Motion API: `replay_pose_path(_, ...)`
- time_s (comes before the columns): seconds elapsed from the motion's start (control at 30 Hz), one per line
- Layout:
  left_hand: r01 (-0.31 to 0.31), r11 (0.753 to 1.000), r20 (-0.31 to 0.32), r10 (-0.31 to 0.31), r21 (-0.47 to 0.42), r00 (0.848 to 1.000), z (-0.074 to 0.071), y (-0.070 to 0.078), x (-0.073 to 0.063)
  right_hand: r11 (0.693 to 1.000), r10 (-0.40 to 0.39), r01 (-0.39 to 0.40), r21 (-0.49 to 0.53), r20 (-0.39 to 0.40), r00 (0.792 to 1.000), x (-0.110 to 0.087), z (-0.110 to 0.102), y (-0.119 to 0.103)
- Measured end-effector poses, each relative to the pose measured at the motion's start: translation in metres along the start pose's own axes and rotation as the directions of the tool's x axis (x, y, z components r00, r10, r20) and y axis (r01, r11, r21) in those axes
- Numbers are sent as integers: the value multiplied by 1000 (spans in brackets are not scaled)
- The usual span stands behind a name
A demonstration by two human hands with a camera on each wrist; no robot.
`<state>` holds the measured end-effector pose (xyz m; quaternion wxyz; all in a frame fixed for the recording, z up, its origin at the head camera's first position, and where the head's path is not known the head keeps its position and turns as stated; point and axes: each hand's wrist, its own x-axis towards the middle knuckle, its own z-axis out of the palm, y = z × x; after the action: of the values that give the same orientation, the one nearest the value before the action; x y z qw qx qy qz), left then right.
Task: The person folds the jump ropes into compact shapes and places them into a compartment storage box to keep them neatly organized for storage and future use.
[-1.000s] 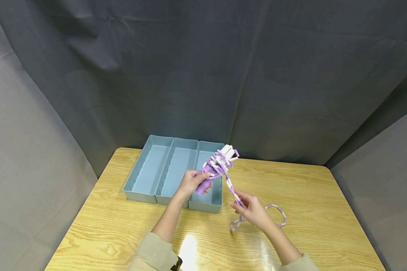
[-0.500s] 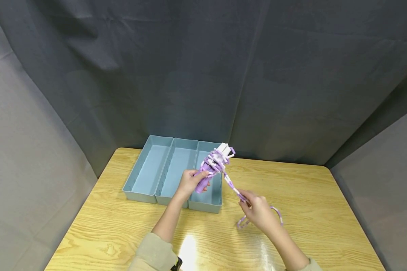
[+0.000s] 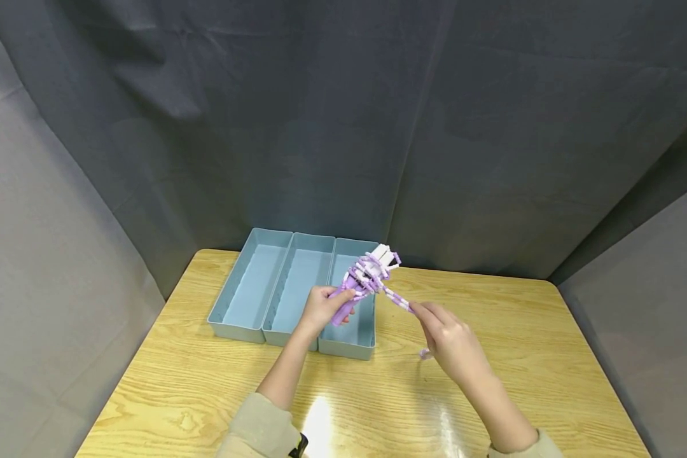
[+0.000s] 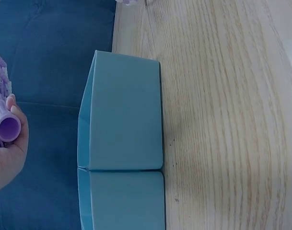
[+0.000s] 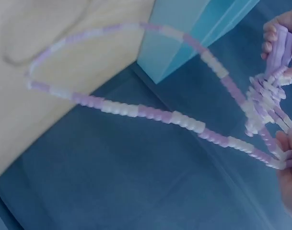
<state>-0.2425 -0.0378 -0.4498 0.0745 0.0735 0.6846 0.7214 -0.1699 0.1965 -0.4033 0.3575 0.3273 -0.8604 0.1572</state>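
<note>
My left hand grips the purple handles of a beaded jump rope over the right-hand bin. Purple and white beads of the rope are wrapped in several turns around the handles, whose white ends point up and away. My right hand pinches a doubled length of the rope to the right of the bundle. From those fingers a long loop of rope hangs over the table in the right wrist view; in the head view it is mostly hidden behind the hand. Hollow handle ends show in the left wrist view.
Three blue-grey bins stand side by side at the back left of the wooden table. A dark curtain hangs behind the table, with grey cloth panels at both sides.
My right hand has moved right and up, drawing the doubled rope out to the side. The loop that showed beyond it has mostly passed behind the hand. My left hand has barely moved.
</note>
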Motion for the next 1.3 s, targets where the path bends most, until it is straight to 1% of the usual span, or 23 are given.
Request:
replay_pose_path(0.13, 16, 1000, 4, -16, 25, 1000, -1, -10, 7, 997, -73, 73, -9, 4, 997, 10, -8, 2)
replay_pose_path(0.23, 21, 997, 4, -22, 67, 1000, -1, -17, 10, 992, -126, 126, -10, 18, 992, 17, -13, 3)
replay_pose_path(0.4, -1, 986, 16, -2, 168, 1000, 0, -17, 9, 974, -225, 226, -20, 57, 973, 27, -20, 8)
replay_pose_path(0.47, -10, 980, 31, 4, 198, 1000, 0, -17, 9, 966, -256, 259, -24, 78, 963, 30, -22, 10)
replay_pose_path(0.6, -16, 964, 74, -4, 265, 997, 1, -14, 7, 952, -300, 305, -23, 132, 945, 36, -25, 14)
replay_pose_path(0.7, -21, 948, 119, -17, 317, 993, 1, -12, 6, 943, -324, 332, -16, 175, 930, 39, -27, 17)
replay_pose_path(0.8, -41, 930, 166, -22, 366, 986, 0, -10, 4, 935, -342, 353, -19, 202, 918, 42, -28, 19)
replay_pose_path(0.87, -54, 918, 193, -25, 393, 981, 0, -9, 3, 932, -351, 363, -20, 208, 913, 43, -28, 19)
replay_pose_path(0.97, -71, 909, 225, -26, 410, 974, 0, -7, 3, 929, -361, 371, -12, 207, 910, 46, -29, 19)
replay_pose_path(1.07, -71, 906, 240, -35, 418, 970, 0, -5, 2, 925, -371, 379, -4, 201, 907, 49, -31, 18)
replay_pose_path(1.3, -59, 898, 247, -57, 436, 967, -1, 1, 2, 921, -385, 388, 13, 172, 907, 54, -39, 16)
